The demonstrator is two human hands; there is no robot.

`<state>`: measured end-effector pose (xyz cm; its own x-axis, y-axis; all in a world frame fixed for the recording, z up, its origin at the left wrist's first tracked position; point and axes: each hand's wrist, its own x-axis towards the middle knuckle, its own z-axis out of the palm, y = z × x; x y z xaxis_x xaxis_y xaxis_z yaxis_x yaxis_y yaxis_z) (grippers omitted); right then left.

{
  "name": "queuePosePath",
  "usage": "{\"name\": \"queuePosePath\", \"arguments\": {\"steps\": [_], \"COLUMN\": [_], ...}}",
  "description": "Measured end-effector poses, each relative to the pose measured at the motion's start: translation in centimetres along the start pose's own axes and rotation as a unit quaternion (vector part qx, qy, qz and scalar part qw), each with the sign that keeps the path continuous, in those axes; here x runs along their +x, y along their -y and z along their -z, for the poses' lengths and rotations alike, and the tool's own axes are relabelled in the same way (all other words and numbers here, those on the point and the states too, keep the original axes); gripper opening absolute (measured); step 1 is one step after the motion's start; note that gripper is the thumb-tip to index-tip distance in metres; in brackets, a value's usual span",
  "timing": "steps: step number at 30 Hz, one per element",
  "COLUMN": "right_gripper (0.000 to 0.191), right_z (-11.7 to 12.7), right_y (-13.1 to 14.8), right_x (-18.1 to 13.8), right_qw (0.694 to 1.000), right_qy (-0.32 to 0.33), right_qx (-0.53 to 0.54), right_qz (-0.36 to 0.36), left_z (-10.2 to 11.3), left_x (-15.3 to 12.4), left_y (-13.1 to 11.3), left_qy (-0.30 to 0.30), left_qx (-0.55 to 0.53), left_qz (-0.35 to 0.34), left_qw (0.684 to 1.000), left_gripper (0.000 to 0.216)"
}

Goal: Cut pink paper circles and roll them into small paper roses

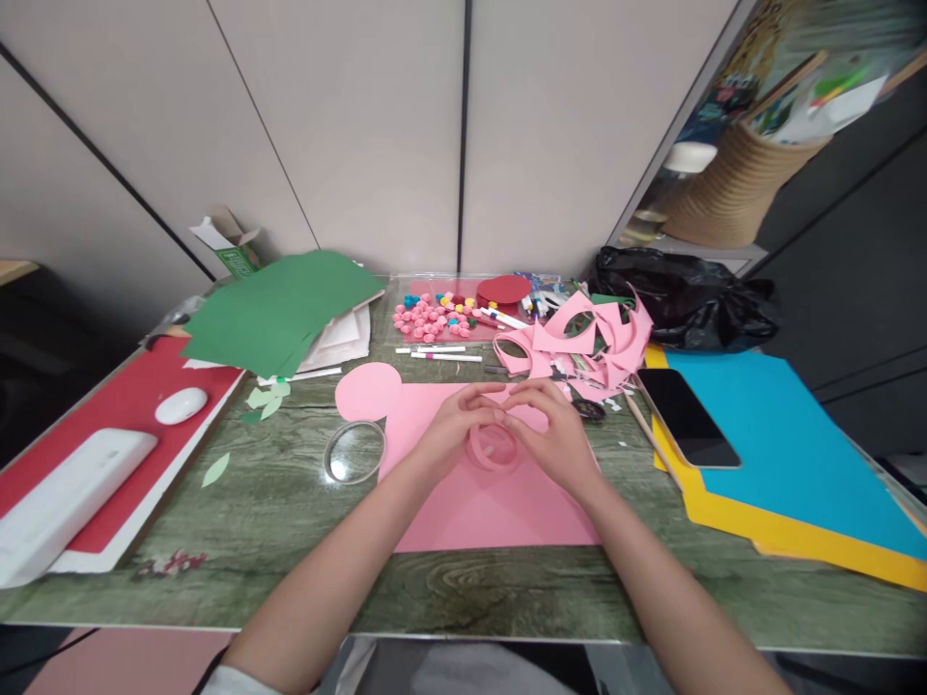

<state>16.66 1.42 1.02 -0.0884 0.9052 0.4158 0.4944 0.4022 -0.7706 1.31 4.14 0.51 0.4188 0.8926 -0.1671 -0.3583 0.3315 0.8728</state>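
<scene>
Open table [290, 521] is left before the pink sheet [492, 516], down to the near edge. A ring [354, 451] lies just beside the sheet's left edge, a phone [687, 417] further right. Left hand [453, 425] and right hand [557, 436] are met over the sheet, fingers curled narrowly on a pink coil [494, 449]. Its far side is hidden by fingertips.

A green wood-grain table [275, 502] stands against pale panelled walls [377, 125], shelving [695, 246] at right.

Phone [688, 418] right of paper sheet [485, 502]
</scene>
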Motion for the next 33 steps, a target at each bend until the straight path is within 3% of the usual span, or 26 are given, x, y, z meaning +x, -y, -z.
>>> {"name": "queuePosePath", "arguments": {"steps": [8, 18, 26, 33], "right_gripper": [0.016, 0.006, 0.015, 0.011], "right_z": [-0.36, -0.13, -0.19, -0.07], "right_y": [-0.49, -0.32, 0.07, 0.15], "right_x": [0.12, 0.1, 0.04, -0.03], "right_qw": [0.998, 0.999, 0.999, 1.0], "right_qy": [0.045, -0.037, -0.028, -0.017], "right_qx": [0.036, -0.005, -0.019, -0.012], "right_qz": [0.007, -0.017, -0.011, 0.007], "left_z": [0.27, -0.16, -0.64, -0.41], "left_x": [0.16, -0.09, -0.35, -0.17], "left_y": [0.17, 0.42, 0.46, 0.09], "left_qy": [0.013, 0.028, 0.053, 0.016], "left_qx": [0.018, 0.012, 0.004, -0.016], "left_qz": [-0.014, -0.007, 0.005, 0.01], "left_qw": [1.0, 0.999, 0.999, 1.0], "left_gripper": [0.036, 0.041, 0.043, 0.039]}}
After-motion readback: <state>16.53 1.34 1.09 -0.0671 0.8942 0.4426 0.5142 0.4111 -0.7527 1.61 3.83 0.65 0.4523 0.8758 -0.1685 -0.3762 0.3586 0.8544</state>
